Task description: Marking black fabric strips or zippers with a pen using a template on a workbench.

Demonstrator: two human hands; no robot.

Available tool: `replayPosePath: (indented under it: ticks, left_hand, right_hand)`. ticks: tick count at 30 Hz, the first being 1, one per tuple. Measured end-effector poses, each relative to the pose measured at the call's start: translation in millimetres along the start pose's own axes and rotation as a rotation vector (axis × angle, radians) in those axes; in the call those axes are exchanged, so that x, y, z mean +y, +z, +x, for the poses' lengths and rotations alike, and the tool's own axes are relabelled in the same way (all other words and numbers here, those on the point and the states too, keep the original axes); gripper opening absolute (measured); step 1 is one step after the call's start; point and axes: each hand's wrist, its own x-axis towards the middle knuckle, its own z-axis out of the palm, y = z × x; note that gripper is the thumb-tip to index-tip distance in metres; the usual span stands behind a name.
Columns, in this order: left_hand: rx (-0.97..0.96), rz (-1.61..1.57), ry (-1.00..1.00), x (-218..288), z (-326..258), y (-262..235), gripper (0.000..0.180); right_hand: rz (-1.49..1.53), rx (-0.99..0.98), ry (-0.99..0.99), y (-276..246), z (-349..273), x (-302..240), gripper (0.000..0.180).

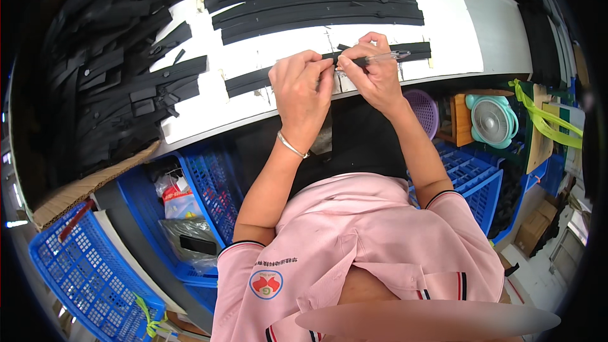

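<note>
At least three blue baskets [95, 278] flank the person below the white worktop [453, 41]. One black strip [250, 82] lies along its near edge, under two hands: the right hand [375, 76] grips one clear pen [389, 56]; the left hand [301, 85] curls at the strip, its hold impossible to tell. Beyond lie several black strips [316, 7] in rows.

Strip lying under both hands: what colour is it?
The strip is black; it shows best in the head view.
</note>
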Motion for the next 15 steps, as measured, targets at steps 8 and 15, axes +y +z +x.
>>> replayPosePath:
  ticks: [8,15]
  left_hand:
    - [-0.044,0.048,-0.023,3.4,1.7,-3.7,0.009]
    - [-0.063,0.056,-0.022,5.7,0.8,-2.3,0.009]
  right_hand:
    - [0.057,0.075,0.068,-24.0,-1.7,-6.7,0.01]
    - [0.132,0.267,0.425,-77.8,-18.9,35.4,0.019]
